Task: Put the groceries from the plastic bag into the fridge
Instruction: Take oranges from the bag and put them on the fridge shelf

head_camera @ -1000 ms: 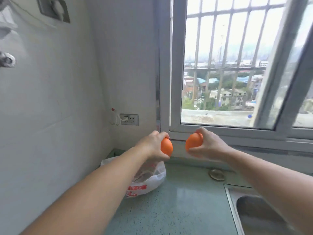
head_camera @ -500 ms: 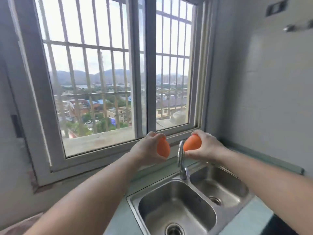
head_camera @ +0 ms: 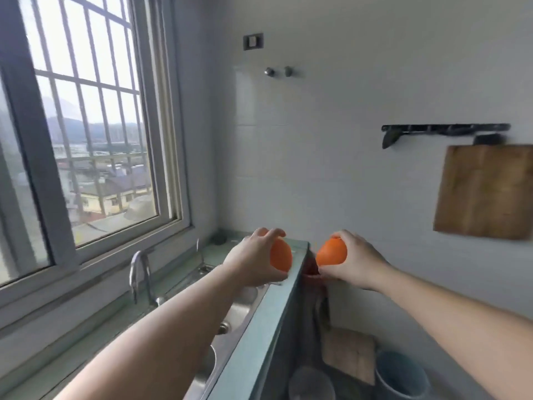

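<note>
My left hand (head_camera: 253,259) grips one orange (head_camera: 281,255), held in the air above the counter's front edge (head_camera: 259,327). My right hand (head_camera: 356,261) grips a second orange (head_camera: 331,252) at the same height, a short gap apart from the first. Both arms stretch forward. Neither the plastic bag nor the fridge is in view.
A steel sink (head_camera: 230,316) with a tap (head_camera: 140,269) lies along the barred window (head_camera: 86,140) at left. A wooden cutting board (head_camera: 487,192) hangs under a black wall rail (head_camera: 444,129). On the floor right of the counter stand a bucket (head_camera: 401,376) and another board (head_camera: 349,353).
My view has swung right, from the bag and window past the sink to the right-hand wall. Both hands kept holding their oranges in front of me.
</note>
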`<action>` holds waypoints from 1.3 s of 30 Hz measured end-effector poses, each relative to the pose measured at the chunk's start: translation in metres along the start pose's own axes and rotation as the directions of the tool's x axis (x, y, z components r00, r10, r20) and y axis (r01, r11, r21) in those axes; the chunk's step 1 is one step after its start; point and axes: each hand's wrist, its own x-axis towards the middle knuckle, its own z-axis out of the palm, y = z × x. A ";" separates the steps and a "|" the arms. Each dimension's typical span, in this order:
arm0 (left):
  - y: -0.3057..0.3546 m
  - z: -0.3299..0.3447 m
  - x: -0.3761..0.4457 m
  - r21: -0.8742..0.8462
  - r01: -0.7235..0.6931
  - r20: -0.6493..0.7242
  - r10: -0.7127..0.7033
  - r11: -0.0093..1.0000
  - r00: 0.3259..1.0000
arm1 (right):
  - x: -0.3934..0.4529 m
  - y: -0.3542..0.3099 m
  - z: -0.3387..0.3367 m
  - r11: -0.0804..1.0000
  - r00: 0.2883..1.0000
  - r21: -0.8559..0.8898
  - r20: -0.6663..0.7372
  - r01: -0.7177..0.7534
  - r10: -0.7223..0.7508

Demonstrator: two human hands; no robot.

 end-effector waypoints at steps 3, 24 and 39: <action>0.064 0.030 0.029 -0.046 -0.067 0.041 0.069 0.997 0.997 | -0.015 0.057 -0.043 0.997 0.996 0.003 -0.030 -0.079 0.079; 0.478 0.237 0.151 -0.268 -0.577 0.230 0.633 0.771 0.739 | -0.172 0.383 -0.286 0.802 0.703 0.070 -0.439 -0.593 0.559; 0.657 0.337 0.285 -0.559 -0.709 0.094 0.882 0.431 0.462 | -0.154 0.491 -0.376 0.600 0.376 0.113 -0.685 -0.792 0.624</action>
